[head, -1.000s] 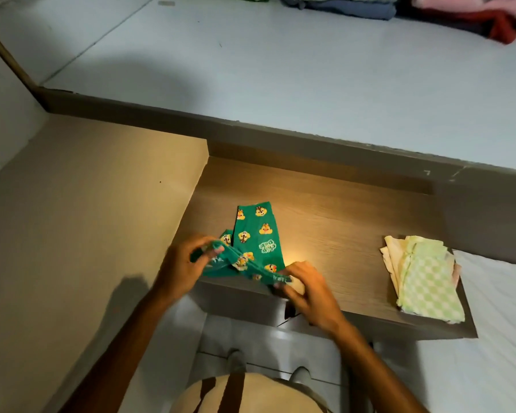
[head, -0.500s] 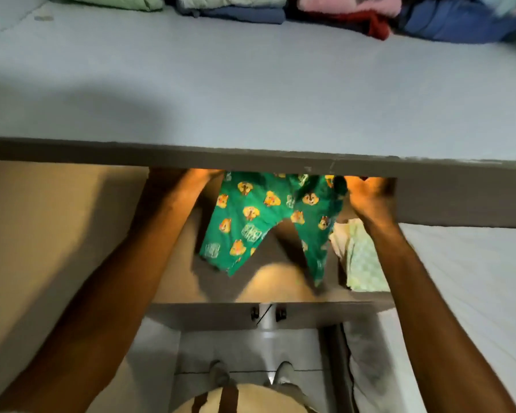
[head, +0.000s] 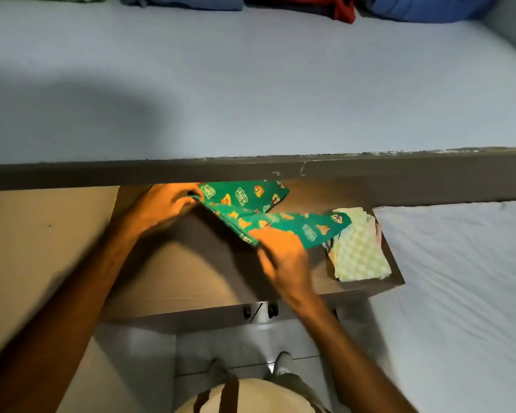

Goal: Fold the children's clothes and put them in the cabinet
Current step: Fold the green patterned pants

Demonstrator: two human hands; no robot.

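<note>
Both hands hold a pair of green printed children's trousers (head: 268, 216) above the wooden cabinet shelf (head: 191, 272). The left hand (head: 161, 205) pinches one end of the cloth near the shelf's back, and the right hand (head: 283, 254) grips its near edge, so the fabric stretches between them. A folded green-checked garment (head: 359, 254) lies on the shelf's right end, its top edge under the trousers' hanging corner.
</note>
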